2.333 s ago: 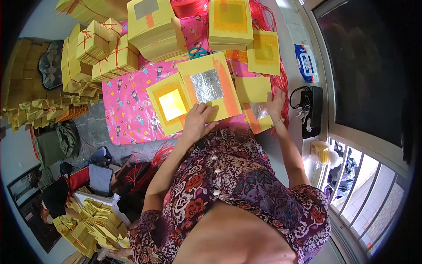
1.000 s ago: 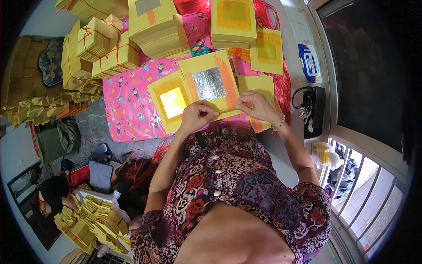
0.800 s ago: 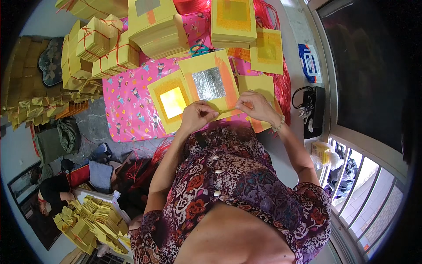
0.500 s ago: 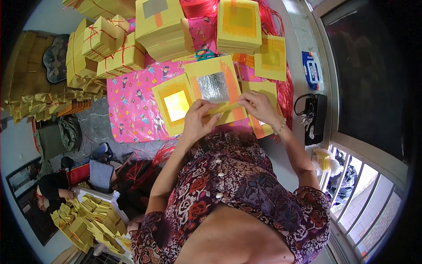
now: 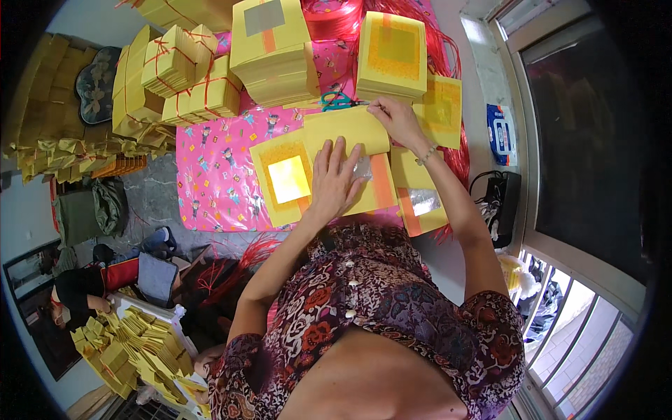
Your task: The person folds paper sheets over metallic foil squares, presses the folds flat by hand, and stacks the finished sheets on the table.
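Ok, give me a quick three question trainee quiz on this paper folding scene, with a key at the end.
1. True or false: the left hand lies flat, palm down, on the yellow paper sheet with a silver foil square.
2. What does the right hand pinch? A) the green-handled scissors B) the far edge of the plain yellow folded sheet C) a red string
3. Fill in: the loose sheets lie on a ____ patterned wrapping paper.

Key: 1 true; 2 B; 3 pink.
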`<action>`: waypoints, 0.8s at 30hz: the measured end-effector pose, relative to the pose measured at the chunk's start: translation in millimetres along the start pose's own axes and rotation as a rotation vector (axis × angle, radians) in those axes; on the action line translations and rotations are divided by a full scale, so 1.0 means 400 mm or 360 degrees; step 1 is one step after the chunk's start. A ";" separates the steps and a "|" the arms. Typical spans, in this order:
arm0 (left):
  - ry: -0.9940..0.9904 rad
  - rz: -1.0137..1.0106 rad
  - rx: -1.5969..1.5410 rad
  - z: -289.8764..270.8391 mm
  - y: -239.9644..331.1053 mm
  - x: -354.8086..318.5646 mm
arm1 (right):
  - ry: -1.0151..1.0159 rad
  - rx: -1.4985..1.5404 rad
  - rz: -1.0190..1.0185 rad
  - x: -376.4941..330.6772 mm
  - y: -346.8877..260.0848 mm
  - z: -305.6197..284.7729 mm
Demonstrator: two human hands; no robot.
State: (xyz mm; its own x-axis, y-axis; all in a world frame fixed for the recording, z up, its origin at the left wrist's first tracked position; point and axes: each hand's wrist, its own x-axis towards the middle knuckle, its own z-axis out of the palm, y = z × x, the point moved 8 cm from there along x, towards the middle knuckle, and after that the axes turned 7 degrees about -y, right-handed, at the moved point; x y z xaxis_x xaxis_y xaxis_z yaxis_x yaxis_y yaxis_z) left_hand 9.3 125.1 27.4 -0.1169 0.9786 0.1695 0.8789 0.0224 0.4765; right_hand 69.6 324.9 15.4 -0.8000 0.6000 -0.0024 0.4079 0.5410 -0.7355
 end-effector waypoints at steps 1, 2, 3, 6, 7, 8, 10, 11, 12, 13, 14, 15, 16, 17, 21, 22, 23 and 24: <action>-0.0051 -0.0013 0.0014 0.012 -0.010 0.008 | 0.0028 -0.0087 -0.0028 0.009 0.002 0.002; -0.0102 -0.0025 0.0027 0.023 -0.018 0.012 | 0.0025 -0.0091 -0.0032 0.014 0.009 0.006; -0.0097 -0.0031 0.0026 0.026 -0.022 0.013 | 0.0032 -0.0182 -0.0005 0.015 0.006 0.007; -0.0133 -0.0064 0.0011 0.038 -0.034 0.017 | 0.0131 -0.0377 -0.0124 0.026 -0.014 0.010; -0.0130 -0.0062 0.0008 0.040 -0.036 0.018 | 0.0227 -0.0478 -0.0267 0.025 -0.033 0.006; -0.0126 -0.0061 0.0005 0.041 -0.037 0.018 | 0.0227 -0.0481 -0.0268 0.029 -0.032 0.009; -0.0132 -0.0068 0.0005 0.044 -0.040 0.019 | 0.0133 -0.0593 -0.0284 0.038 -0.063 0.029; -0.0140 -0.0072 0.0006 0.045 -0.041 0.020 | 0.0132 -0.0593 -0.0288 0.043 -0.072 0.039; -0.0138 -0.0071 0.0006 0.046 -0.040 0.020 | 0.0096 -0.0580 -0.0331 0.045 -0.082 0.053; -0.0136 -0.0072 -0.0002 0.048 -0.039 0.021 | 0.0060 -0.0566 -0.0374 0.048 -0.091 0.066; -0.0135 -0.0072 -0.0010 0.049 -0.039 0.021 | 0.0062 -0.0567 -0.0374 0.052 -0.095 0.072; -0.0135 -0.0071 -0.0009 0.049 -0.040 0.022 | -0.0018 -0.0551 -0.0403 0.055 -0.099 0.090; -0.0129 -0.0067 -0.0013 0.049 -0.040 0.022 | -0.0098 -0.0534 -0.0430 0.057 -0.102 0.106; -0.0123 -0.0063 -0.0017 0.050 -0.041 0.022 | -0.0097 -0.0534 -0.0429 0.059 -0.102 0.111; -0.0132 -0.0061 -0.0016 0.055 -0.047 0.022 | -0.0225 -0.0551 -0.0369 0.067 -0.095 0.132; -0.0146 -0.0062 -0.0009 0.057 -0.047 0.023 | -0.0235 -0.0539 -0.0364 0.069 -0.094 0.133; -0.0159 -0.0064 -0.0002 0.059 -0.048 0.023 | -0.0238 -0.0538 -0.0365 0.071 -0.095 0.134; -0.0160 -0.0066 -0.0003 0.060 -0.049 0.023 | -0.0242 -0.0511 -0.0358 0.074 -0.095 0.134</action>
State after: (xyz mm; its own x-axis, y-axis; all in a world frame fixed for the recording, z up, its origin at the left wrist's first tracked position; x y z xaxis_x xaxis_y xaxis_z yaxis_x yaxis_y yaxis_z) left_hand 2.0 138.6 -1.0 -0.1057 0.9924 0.0623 0.8733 0.0627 0.4832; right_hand 6.9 290.7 6.9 -0.9308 0.3650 0.0168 0.3127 0.8194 -0.4805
